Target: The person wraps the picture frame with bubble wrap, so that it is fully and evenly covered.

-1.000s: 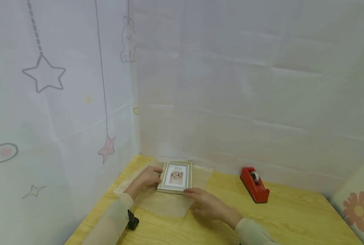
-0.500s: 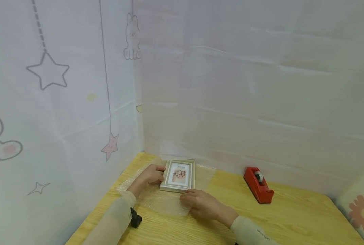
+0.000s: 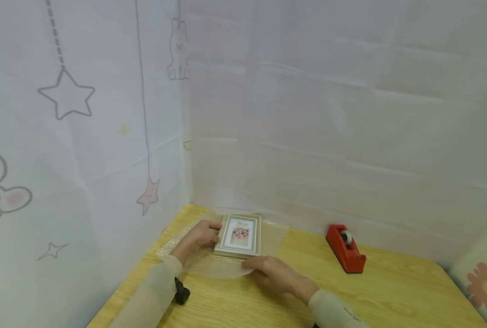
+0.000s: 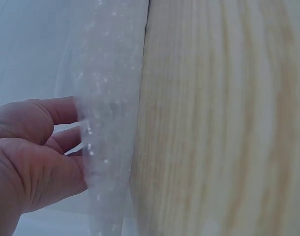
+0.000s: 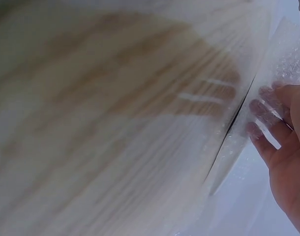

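A silver picture frame [image 3: 237, 235] with a floral print lies face up on a sheet of clear bubble wrap [image 3: 274, 237]. At the frame's left edge, my left hand [image 3: 200, 234] rests with its fingertips against the side. In the left wrist view, bubble wrap [image 4: 108, 118] covers the tips of the left hand's fingers. My right hand [image 3: 274, 273] pinches the near edge of the sheet, which is raised and bowed just in front of the picture frame. Through the bubble wrap [image 5: 287, 59] in the right wrist view, several right fingertips show from beneath.
A red tape dispenser [image 3: 345, 249] with a roll of tape stands to the right on the wooden table [image 3: 407, 282]. Printed cloth walls [image 3: 309, 150] rise close behind the table and along its left side.
My right hand has moved from the picture frame's near corner to the sheet's near edge and raised it. The left hand stays at the frame's left side. The head view has shifted slightly.
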`<state>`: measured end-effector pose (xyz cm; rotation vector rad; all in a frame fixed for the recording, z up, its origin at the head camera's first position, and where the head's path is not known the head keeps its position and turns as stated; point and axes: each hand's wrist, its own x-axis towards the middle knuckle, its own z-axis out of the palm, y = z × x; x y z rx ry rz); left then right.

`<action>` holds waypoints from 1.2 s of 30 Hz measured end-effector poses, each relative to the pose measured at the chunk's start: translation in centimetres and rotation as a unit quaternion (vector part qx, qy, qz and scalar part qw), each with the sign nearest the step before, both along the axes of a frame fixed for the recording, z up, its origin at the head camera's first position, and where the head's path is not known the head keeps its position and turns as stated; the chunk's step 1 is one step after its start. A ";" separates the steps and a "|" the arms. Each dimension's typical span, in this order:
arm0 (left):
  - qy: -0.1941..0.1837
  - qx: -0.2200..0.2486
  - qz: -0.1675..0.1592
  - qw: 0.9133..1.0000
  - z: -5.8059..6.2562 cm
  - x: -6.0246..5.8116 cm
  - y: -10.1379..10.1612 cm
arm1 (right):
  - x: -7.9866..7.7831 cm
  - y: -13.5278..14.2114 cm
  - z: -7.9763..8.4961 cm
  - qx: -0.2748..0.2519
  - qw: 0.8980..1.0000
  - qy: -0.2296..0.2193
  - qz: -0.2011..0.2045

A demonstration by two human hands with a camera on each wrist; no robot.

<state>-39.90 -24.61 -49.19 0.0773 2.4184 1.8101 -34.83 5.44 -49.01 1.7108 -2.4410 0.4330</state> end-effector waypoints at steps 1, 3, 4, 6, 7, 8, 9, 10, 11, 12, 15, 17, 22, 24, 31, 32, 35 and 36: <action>0.001 0.001 -0.001 1.000 0.0 0.0 0.0 | 0.0 0.0 0.1 -0.003 1.000 -0.008 -0.002; 0.000 0.002 0.002 1.000 -0.1 -0.1 0.0 | -0.1 0.0 0.2 -0.010 1.000 -0.023 -0.004; -0.001 0.004 0.003 1.000 -0.1 -0.1 0.0 | -0.2 -0.1 0.2 -0.014 0.999 -0.031 -0.005; 0.000 0.003 0.002 1.000 -0.1 0.0 0.0 | -0.4 -0.1 0.1 -0.025 0.999 -0.046 -0.007; 0.003 -0.004 0.001 1.000 -0.1 0.0 0.0 | -0.5 -0.2 0.0 -0.030 0.998 -0.055 -0.011; 0.002 -0.006 -0.001 1.000 -0.1 0.1 0.0 | -0.7 -0.2 0.0 -0.035 0.997 -0.063 -0.013; 0.003 -0.011 -0.005 1.000 0.0 0.1 -0.1 | -0.8 -0.3 -0.1 -0.041 0.997 -0.070 -0.017; 0.002 -0.018 -0.010 1.000 0.1 0.2 -0.1 | -0.9 -0.3 -0.2 -0.045 0.996 -0.077 -0.022; 0.000 -0.024 -0.017 1.000 0.2 0.3 -0.2 | -1.0 -0.3 -0.2 -0.051 0.995 -0.081 -0.023; -0.001 -0.032 -0.023 0.999 0.4 0.4 -0.2 | -1.1 -0.4 -0.2 -0.056 0.994 -0.087 -0.027; 0.007 -0.063 -0.049 0.997 1.1 0.5 -0.5 | -1.3 -0.5 -0.1 -0.072 0.993 -0.093 -0.027; 0.017 -0.071 -0.065 0.995 1.8 0.5 -0.6 | -1.4 -0.6 0.2 -0.084 0.992 -0.087 -0.023; 0.046 -0.058 -0.073 0.995 3.6 0.7 -0.4 | -1.8 -0.9 0.6 -0.111 0.992 -0.046 -0.032; 0.062 -0.055 -0.067 0.994 4.3 0.8 -0.1 | -2.1 -0.9 0.7 -0.121 0.991 -0.041 -0.039; 0.123 -0.058 -0.039 0.990 5.8 1.2 0.8 | -2.8 -1.0 0.8 -0.161 0.980 -0.097 -0.060; 0.125 -0.058 -0.032 0.990 5.8 1.2 0.8 | -2.8 -1.0 0.8 -0.166 0.979 -0.104 -0.062; 0.134 -0.063 -0.024 0.989 5.7 1.2 0.9 | -3.0 -1.1 0.9 -0.175 0.975 -0.119 -0.070; 0.137 -0.066 -0.022 0.988 5.6 1.2 0.9 | -3.2 -1.1 0.9 -0.177 0.974 -0.122 -0.070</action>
